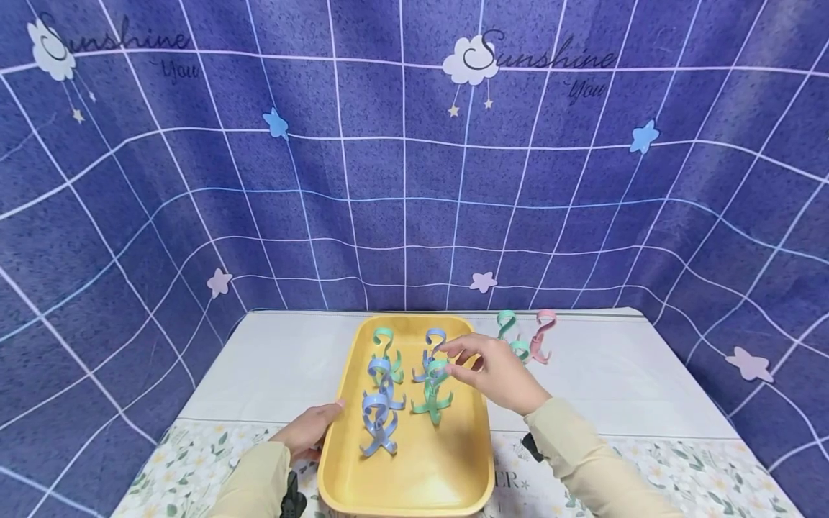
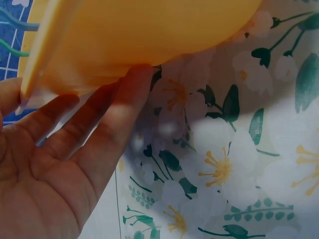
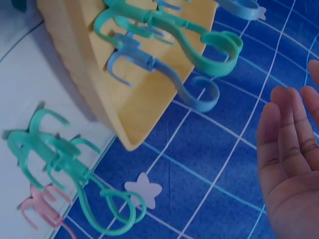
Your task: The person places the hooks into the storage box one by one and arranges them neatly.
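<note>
In the head view, my left hand [image 1: 311, 429] grips the left side of a yellow tray [image 1: 324, 467]. The left wrist view shows my thumb at its rim and the fingers underneath. Upright plastic claw hooks stand in the tray in two rows. The left row has a green hook [image 1: 396, 365] behind two blue hooks, the front blue hook [image 1: 380, 437] nearest me. On the right, a blue hook [image 1: 436, 335] stands behind a green hook [image 1: 432, 403]. My right hand [image 1: 495, 370] hovers by this green hook's top, fingers loosely bent; the right wrist view shows them apart from the hooks.
Right of the tray, near the table's back edge, stand two green hooks [image 3: 70, 167] and a pink hook [image 1: 539, 347]. The white and floral tabletop [image 1: 291, 360] is backed by a blue gridded curtain [image 1: 401, 180], which also hangs at both sides.
</note>
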Tool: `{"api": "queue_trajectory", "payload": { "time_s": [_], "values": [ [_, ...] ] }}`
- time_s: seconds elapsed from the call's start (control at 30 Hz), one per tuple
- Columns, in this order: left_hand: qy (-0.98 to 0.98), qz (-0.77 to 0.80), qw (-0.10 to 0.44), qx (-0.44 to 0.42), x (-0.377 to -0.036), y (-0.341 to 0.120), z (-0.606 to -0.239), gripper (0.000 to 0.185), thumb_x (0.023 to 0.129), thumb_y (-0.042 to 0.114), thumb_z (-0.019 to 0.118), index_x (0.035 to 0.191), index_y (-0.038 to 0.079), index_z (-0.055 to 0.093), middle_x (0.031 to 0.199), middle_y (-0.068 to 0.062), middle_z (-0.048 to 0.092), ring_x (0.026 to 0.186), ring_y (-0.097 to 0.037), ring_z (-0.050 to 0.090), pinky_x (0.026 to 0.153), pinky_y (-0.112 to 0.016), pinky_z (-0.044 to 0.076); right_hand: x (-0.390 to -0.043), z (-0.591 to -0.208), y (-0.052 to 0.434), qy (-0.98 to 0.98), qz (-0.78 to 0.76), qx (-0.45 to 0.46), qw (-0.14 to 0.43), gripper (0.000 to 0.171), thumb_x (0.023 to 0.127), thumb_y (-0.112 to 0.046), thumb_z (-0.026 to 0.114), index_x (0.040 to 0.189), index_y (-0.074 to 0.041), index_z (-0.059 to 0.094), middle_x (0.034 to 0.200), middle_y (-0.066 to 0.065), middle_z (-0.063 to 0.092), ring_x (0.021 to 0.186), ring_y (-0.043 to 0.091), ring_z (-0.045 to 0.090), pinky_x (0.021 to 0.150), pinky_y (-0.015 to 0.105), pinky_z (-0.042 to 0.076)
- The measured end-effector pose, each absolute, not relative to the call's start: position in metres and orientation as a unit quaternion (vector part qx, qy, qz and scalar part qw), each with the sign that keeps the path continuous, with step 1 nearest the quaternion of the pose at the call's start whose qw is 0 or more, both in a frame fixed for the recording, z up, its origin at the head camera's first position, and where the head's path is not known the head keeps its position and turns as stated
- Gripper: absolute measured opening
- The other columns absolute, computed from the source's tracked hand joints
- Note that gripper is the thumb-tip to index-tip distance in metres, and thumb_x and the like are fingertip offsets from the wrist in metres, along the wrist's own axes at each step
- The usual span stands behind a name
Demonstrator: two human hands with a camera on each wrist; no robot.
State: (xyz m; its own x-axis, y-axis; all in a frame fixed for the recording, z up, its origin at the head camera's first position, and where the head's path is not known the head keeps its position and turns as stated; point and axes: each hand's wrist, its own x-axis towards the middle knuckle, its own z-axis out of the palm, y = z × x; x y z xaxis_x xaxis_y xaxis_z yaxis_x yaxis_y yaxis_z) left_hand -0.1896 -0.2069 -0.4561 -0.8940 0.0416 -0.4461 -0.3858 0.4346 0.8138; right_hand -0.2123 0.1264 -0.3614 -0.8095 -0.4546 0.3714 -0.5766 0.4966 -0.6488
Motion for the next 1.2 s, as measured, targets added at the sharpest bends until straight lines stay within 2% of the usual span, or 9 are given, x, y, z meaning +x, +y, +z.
{"api": "queue_trajectory", "payload": {
  "time_s": [0.3,0.7,0.93,1.2],
  "values": [
    [0.819,0.526,0.206,-0.102,-0.189,-0.206,-0.455,0.055,0.113,0.037,0.032,0.135,-0.009,0.054,0.093,-0.012,0.069,0.080,-0.024,0.068,0.068,-0.040,0.059,-0.216,-0.358,0.145,-0.864,0.406,0.283,0.096,0.025,0.091,-0.008,0.078,0.115,-0.007,0.074,0.103,0.000,0.074,0.086,0.013,0.067,0.071,0.027,0.056],
    [0.823,0.515,0.215,-0.107,-0.191,-0.207,-0.456,0.057,0.113,0.038,0.030,0.137,-0.008,0.053,0.093,-0.010,0.070,0.079,-0.022,0.068,0.068,-0.037,0.058,-0.218,-0.354,0.168,-0.880,0.390,0.247,0.114,0.027,0.091,-0.008,0.077,0.118,-0.009,0.074,0.108,0.000,0.073,0.087,0.012,0.067,0.072,0.029,0.056],
    [0.828,0.511,0.206,-0.107,-0.191,-0.207,-0.457,0.056,0.113,0.038,0.030,0.135,-0.008,0.054,0.091,-0.010,0.069,0.077,-0.022,0.067,0.067,-0.036,0.058,-0.224,-0.357,0.186,-0.889,0.378,0.227,0.124,0.026,0.091,-0.009,0.078,0.117,-0.008,0.074,0.113,0.005,0.073,0.089,0.016,0.067,0.072,0.029,0.056],
    [0.828,0.511,0.208,-0.102,-0.190,-0.207,-0.455,0.055,0.113,0.036,0.030,0.136,-0.009,0.053,0.092,-0.010,0.069,0.079,-0.022,0.068,0.068,-0.037,0.058,-0.228,-0.359,0.203,-0.899,0.377,0.189,0.122,0.026,0.092,-0.012,0.077,0.117,-0.007,0.074,0.098,0.001,0.074,0.080,0.015,0.067,0.071,0.031,0.055]
  ]
}}
